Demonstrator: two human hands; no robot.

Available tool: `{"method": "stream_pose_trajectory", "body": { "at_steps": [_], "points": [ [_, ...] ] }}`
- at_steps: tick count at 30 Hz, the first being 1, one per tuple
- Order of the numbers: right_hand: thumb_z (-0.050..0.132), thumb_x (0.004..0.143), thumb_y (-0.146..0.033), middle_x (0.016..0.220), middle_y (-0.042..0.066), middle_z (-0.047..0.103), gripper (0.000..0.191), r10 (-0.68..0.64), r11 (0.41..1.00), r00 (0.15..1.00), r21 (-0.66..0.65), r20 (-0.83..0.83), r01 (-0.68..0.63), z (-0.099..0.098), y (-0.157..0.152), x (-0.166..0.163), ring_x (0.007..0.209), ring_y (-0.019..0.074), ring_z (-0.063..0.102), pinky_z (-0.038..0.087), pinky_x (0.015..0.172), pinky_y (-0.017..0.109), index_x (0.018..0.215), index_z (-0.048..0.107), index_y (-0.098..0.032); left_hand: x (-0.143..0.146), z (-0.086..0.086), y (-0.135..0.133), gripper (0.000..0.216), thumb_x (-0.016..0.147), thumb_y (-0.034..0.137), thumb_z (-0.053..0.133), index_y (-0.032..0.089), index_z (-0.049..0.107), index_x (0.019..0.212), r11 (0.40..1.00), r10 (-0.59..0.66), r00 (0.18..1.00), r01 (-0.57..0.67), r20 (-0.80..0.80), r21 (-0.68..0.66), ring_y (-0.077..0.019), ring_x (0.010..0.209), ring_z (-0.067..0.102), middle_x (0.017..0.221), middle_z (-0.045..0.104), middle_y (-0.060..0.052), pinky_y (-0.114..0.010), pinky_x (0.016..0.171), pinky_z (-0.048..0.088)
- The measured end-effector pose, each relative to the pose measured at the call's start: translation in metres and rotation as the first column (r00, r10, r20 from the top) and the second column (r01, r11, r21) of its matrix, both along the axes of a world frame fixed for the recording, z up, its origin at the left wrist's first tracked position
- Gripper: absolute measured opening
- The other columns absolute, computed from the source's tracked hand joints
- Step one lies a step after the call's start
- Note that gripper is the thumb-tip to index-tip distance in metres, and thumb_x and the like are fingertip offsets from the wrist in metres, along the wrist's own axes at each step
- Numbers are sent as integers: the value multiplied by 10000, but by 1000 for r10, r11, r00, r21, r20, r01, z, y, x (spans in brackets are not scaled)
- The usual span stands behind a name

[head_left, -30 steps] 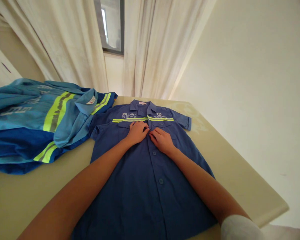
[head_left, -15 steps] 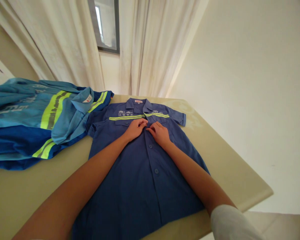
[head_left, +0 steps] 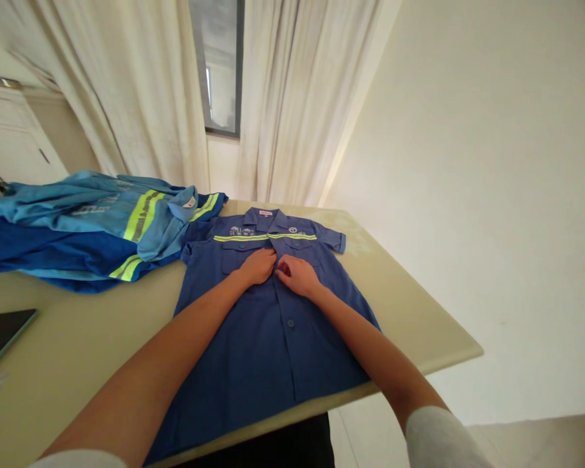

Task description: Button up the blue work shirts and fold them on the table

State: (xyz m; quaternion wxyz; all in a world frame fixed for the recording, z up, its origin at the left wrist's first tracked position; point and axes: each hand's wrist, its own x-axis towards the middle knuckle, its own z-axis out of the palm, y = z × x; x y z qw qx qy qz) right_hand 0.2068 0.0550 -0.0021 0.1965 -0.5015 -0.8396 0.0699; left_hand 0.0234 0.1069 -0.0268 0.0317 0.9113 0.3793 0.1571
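A dark blue short-sleeved work shirt (head_left: 258, 351) with a yellow-green reflective stripe across the chest lies flat, front up, on a cream table (head_left: 404, 305). My left hand (head_left: 257, 266) and my right hand (head_left: 296, 275) meet at the button placket just below the stripe. Fingers of both hands are curled and pinch the shirt's front edges together there. Both forearms stretch over the lower half of the shirt.
A pile of lighter blue garments (head_left: 88, 227) with reflective stripes lies at the table's back left. A dark flat tablet (head_left: 0, 331) sits at the left edge. White curtains (head_left: 283, 97) and a window stand behind the table; a plain wall is on the right.
The view has pulled back and tilted, so more of the table's near edge and the tablet show. Both hands stay at the shirt's placket, shifted slightly lower.
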Motion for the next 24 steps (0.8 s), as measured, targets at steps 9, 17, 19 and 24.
{"method": "stream_pose_trajectory", "body": {
  "at_steps": [9,17,19,24],
  "points": [
    [781,825,-288,997,36,703,183,69,994,991,-87,113,-59,16,-76,0,888,205,648,438,734,280,977,705,-221,12,6,-72,298,922,133,536,182,765,1106,985,165,983,-160,81,-65,-267,1204,649,1275,702,-140,-417,1102,474],
    [704,926,-174,940,30,694,27,126,990,987,75,-96,-119,-14,-93,17,874,173,645,465,816,269,921,701,-200,20,-3,-104,316,979,342,536,179,739,801,952,305,897,-283,320,-114,-241,922,652,948,726,-103,-351,832,496],
    [679,971,-212,928,30,683,44,96,993,988,81,-117,-87,-17,-91,17,839,166,637,461,791,267,933,698,-202,16,-2,-105,266,947,331,570,188,678,750,952,302,866,-252,399,-174,-213,801,614,814,686,-62,-325,748,450],
    [605,1030,-246,1001,57,693,97,96,991,988,109,-121,-83,-20,-89,13,923,183,649,460,821,278,986,679,-202,16,2,-106,341,916,358,569,210,483,621,938,313,726,-134,612,-320,-148,600,477,594,512,30,-288,615,314]
  ]
}}
